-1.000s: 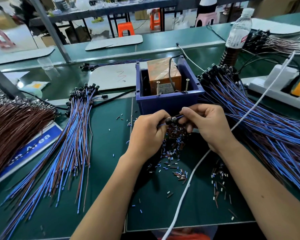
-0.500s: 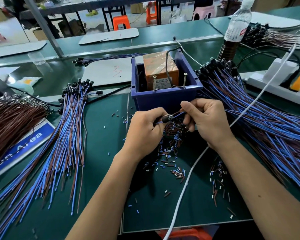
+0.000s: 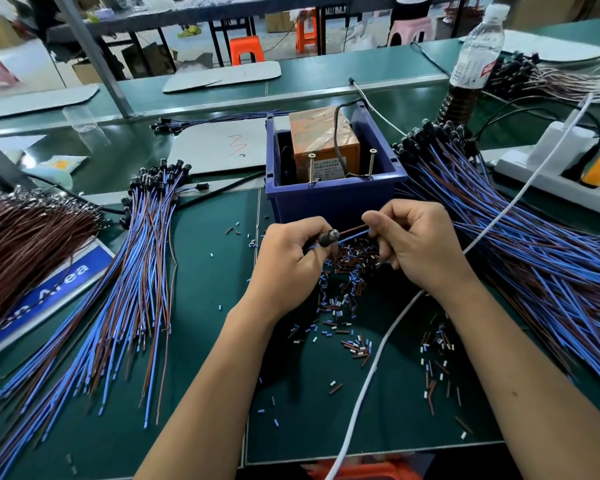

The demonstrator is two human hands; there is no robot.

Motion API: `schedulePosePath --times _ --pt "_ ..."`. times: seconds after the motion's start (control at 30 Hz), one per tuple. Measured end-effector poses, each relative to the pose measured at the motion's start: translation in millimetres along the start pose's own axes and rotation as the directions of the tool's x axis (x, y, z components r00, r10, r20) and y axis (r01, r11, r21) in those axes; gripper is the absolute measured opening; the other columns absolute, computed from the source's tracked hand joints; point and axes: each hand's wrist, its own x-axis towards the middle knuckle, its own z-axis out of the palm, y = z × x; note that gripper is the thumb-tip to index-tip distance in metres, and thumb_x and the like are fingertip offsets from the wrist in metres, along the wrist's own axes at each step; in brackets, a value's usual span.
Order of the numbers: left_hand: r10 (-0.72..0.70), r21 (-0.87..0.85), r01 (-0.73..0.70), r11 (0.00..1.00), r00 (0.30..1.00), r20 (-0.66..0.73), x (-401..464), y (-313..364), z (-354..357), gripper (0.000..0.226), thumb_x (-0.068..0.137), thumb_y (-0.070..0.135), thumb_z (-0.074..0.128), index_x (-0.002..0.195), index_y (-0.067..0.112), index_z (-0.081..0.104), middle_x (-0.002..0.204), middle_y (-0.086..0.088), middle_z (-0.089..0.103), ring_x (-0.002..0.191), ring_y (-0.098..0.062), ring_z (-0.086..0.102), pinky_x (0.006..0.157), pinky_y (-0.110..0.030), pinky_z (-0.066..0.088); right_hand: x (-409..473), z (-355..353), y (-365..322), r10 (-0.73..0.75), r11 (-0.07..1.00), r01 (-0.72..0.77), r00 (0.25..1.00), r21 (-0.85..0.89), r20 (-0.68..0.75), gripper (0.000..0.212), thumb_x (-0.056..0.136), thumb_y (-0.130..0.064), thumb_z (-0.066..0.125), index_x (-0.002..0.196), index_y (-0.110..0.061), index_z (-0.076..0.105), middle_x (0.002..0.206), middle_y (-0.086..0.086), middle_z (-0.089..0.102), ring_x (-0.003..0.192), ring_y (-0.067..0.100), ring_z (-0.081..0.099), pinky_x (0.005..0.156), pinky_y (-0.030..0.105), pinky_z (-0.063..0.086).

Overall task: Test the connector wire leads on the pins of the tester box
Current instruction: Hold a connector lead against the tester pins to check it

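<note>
Bright, even overhead light, soft shadows beneath the forearms, wide-angle bending at edges, slight blur.

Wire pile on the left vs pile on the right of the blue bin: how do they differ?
The left pile is thinner, its strands lying near parallel with the black connector heads bunched at the far end. The right pile is much bigger and fans out wide from its heads toward the bench's near right. A white cable crosses the right pile; nothing crosses the left pile. Both are blue and brown leads with black connectors, lying on the green mat.
</note>
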Motion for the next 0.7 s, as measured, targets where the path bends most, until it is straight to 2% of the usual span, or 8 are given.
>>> schedulePosePath --times 0.1,0.17,0.23,0.3,0.4,0.5,0.6,0.7 --pt "-0.017 -0.043 0.015 0.999 0.999 -0.044 -1 -1 -3 0.025 0.093 -0.007 0.062 0.072 0.007 0.065 0.057 0.014 0.049 0.055 -0.006 0.042 0.055 -0.016 0.031 2 -9 2 0.008 0.999 -0.005 0.997 0.036 -0.083 0.037 0.098 -0.044 0.07 0.072 -0.018 0.066 0.052 0.004 0.061 0.041 0.015 0.052 0.043 0.019 0.043" --pt "-0.01 -0.086 0.001 0.996 0.995 -0.099 0 -1 -4 0.025 0.094 -0.007 0.061 0.072 0.004 0.065 0.06 0.019 0.054 0.058 -0.003 0.047 0.059 -0.011 0.033 4 -11 3 0.013 0.999 -0.011 0.996 0.031 -0.089 0.029 0.1 -0.036 0.07 0.077 -0.018 0.067 0.055 0.005 0.063 0.041 0.013 0.051 0.043 0.019 0.043" --pt "-0.005 -0.086 -0.006 0.996 0.991 -0.133 0 2 -3 0.025 0.094 -0.005 0.061 0.072 0.006 0.065 0.06 0.017 0.053 0.057 -0.004 0.045 0.057 -0.013 0.033 4 -4 2 0.025 0.999 -0.024 0.999 0.034 -0.027 0.017 0.1 -0.031 0.07 0.09 -0.018 0.07 0.059 0.008 0.066 0.041 0.013 0.05 0.043 0.021 0.043" --pt "0.001 -0.072 -0.014 0.997 0.983 -0.182 -1 4 1 0.025 0.094 -0.002 0.062 0.072 0.009 0.064 0.058 0.011 0.054 0.054 -0.009 0.045 0.053 -0.023 0.035 1 7 -1 0.03 0.996 -0.032 0.999 0.078 0.033 0.011 0.1 -0.03 0.07 0.101 -0.019 0.072 0.064 0.009 0.068 0.041 0.013 0.05 0.043 0.022 0.044" --pt "0.003 -0.075 -0.026 0.997 0.955 -0.298 -3 7 9 0.024 0.097 0.005 0.061 0.074 0.009 0.063 0.06 0.002 0.056 0.057 -0.021 0.049 0.053 -0.038 0.041 -4 25 -7 0.018 0.98 -0.035 0.996 0.195 0.086 0.008 0.097 -0.024 0.073 0.1 -0.017 0.078 0.073 0.011 0.072 0.042 0.013 0.05 0.043 0.028 0.048" --pt "0.013 -0.092 -0.044 0.995 0.949 -0.314 -6 12 17 0.022 0.095 0.004 0.06 0.073 0.007 0.061 0.06 0.0 0.055 0.057 -0.018 0.048 0.052 -0.037 0.041 -8 39 -12 0.025 0.947 -0.035 0.999 0.319 0.035 0.007 0.096 -0.013 0.073 0.095 -0.014 0.08 0.071 0.011 0.07 0.041 0.011 0.046 0.042 0.027 0.046" --pt "0.037 -0.066 -0.066 0.996 0.924 -0.379 -8 20 19 0.021 0.095 0.001 0.06 0.076 0.008 0.062 0.064 0.0 0.062 0.06 -0.02 0.058 0.056 -0.038 0.046 -8 42 -18 0.048 0.905 -0.032 0.999 0.425 -0.026 0.009 0.092 -0.019 0.073 0.091 -0.012 0.079 0.07 0.007 0.068 0.04 0.01 0.044 0.042 0.025 0.047" --pt "0.141 0.056 -0.132 0.99 0.826 -0.545 -8 25 18 0.017 0.099 0.004 0.061 0.084 0.006 0.07 0.077 0.0 0.07 0.069 -0.02 0.065 0.064 -0.034 0.05 -6 37 -20 0.013 0.882 0.015 0.998 0.471 -0.057 0.016 0.1 -0.02 0.064 0.095 -0.005 0.068 0.086 0.008 0.074 0.039 0.011 0.041 0.045 0.029 0.049"
